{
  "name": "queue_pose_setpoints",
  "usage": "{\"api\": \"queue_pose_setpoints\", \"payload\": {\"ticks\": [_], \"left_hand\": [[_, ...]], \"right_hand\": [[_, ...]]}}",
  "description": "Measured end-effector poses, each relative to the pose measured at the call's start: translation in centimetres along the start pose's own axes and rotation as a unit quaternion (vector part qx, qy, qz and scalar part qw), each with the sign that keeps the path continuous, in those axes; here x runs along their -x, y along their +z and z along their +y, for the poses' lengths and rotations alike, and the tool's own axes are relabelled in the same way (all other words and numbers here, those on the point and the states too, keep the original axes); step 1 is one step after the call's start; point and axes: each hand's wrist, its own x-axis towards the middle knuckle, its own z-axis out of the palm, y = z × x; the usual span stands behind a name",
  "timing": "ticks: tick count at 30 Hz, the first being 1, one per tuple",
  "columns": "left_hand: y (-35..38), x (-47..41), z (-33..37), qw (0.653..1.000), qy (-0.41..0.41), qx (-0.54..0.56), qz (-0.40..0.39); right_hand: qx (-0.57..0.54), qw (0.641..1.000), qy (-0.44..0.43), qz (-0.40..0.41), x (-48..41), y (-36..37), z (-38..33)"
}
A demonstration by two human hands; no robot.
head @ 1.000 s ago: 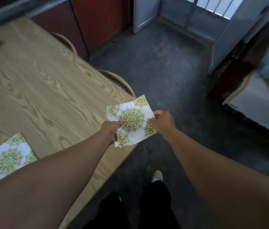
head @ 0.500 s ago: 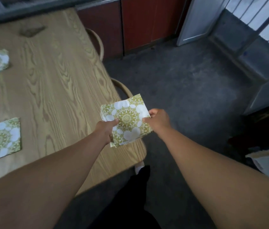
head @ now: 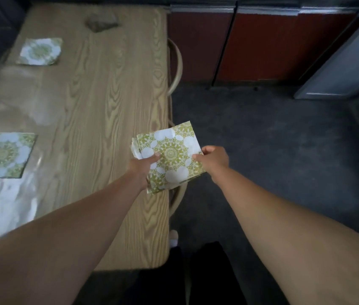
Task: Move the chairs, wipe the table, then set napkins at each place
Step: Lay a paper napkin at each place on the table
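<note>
I hold a small stack of green-and-white patterned napkins (head: 172,156) over the right edge of the wooden table (head: 108,95). My left hand (head: 143,167) grips the stack's left side and my right hand (head: 212,160) pinches its right edge. Two napkins lie flat along the table's left side, one near (head: 3,154) and one far (head: 40,51). Two curved chair backs show at the table's right edge, one far (head: 177,67) and one below the stack (head: 179,195).
A dull crumpled cloth (head: 101,23) lies at the table's far end. Red cabinet doors (head: 262,45) and a grey door (head: 346,69) stand behind the dark floor (head: 273,139) on the right. My legs and one foot (head: 173,237) are beside the table's near corner.
The view has swung left, bringing the whole table and both laid napkins into sight. My hands still hold the stack, now at the table's right edge.
</note>
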Motion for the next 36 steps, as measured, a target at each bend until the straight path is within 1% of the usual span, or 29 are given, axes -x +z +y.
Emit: {"api": "queue_pose_setpoints", "payload": {"ticks": [6, 11, 15, 19, 23, 26, 29, 33, 36], "left_hand": [[-0.1, -0.8, -0.3, 0.990, 0.022, 0.112, 0.081], [1.5, 0.0, -1.9, 0.967, 0.018, 0.197, 0.160], [1.5, 0.7, -3.4, 0.942, 0.013, 0.244, 0.228], [0.1, 0.9, -5.1, 0.923, -0.004, 0.282, 0.261], [-0.6, 0.5, -5.4, 0.901, -0.021, 0.318, 0.295], [-1.3, -0.4, -5.4, 0.886, -0.029, 0.349, 0.303], [-2.2, -1.4, -5.3, 0.874, -0.025, 0.380, 0.303], [-3.9, -2.0, -5.7, 0.867, -0.035, 0.376, 0.326], [-4.9, -1.9, -5.6, 0.847, -0.053, 0.390, 0.357]], "right_hand": [[0.047, 0.991, -0.039, -0.123, -4.2, 0.6, -3.7], [0.095, 0.966, -0.079, -0.229, -7.0, 0.9, -5.7], [0.149, 0.946, -0.103, -0.268, -7.8, 2.2, -6.1], [0.194, 0.926, -0.119, -0.301, -8.0, 4.6, -6.2], [0.217, 0.917, -0.134, -0.307, -8.5, 6.8, -6.6], [0.250, 0.904, -0.142, -0.317, -9.1, 8.3, -7.3], [0.275, 0.899, -0.150, -0.308, -9.7, 10.1, -8.0], [0.304, 0.897, -0.150, -0.285, -10.3, 12.2, -8.4], [0.339, 0.883, -0.155, -0.285, -10.7, 13.8, -8.4]]}}
